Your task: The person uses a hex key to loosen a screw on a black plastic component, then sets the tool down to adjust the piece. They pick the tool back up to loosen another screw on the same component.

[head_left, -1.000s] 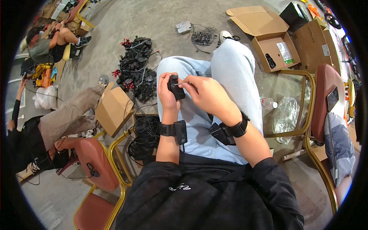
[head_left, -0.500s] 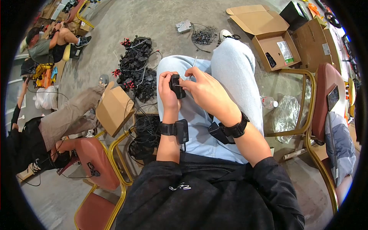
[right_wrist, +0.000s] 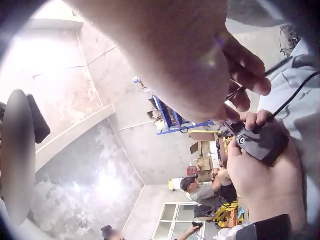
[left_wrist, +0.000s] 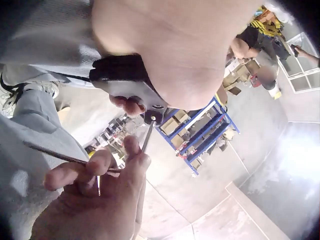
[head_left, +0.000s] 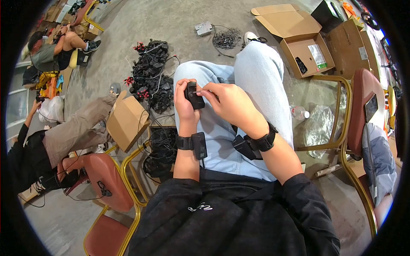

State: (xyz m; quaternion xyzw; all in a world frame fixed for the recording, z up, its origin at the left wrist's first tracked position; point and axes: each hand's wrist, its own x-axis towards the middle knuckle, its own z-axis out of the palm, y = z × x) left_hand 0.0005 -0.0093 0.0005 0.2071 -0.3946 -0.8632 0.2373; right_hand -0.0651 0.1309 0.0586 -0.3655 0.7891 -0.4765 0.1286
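A bare concrete floor (head_left: 171, 21) spreads out below a seated person whose legs, in light blue jeans (head_left: 256, 72), are crossed over the lap. The work is held above the thighs, close to the raised knee.

The left hand (head_left: 183, 104) has its fingers curled round a small black device (head_left: 194, 96) and holds it upright, thumb along one side. The right hand (head_left: 230, 104) pinches a thin metal tool (head_left: 200, 91) between thumb and fingertips. The left wrist view shows the tool's tip touching a small round fitting at the end of the device. Both wrists carry black straps with cameras.

On the floor beyond the knees lies a heap of black cables with red connectors (head_left: 151, 77), and a smaller tangle of dark parts (head_left: 226, 39) sits farther off. An open cardboard box (head_left: 305, 51) stands to the right, near a gold-framed chair (head_left: 346, 111) and a plastic bottle (head_left: 299, 114). A red-seated chair (head_left: 106, 179) and a brown box (head_left: 126, 121) are on the left, where other people sit. Blue shelving shows in both wrist views.
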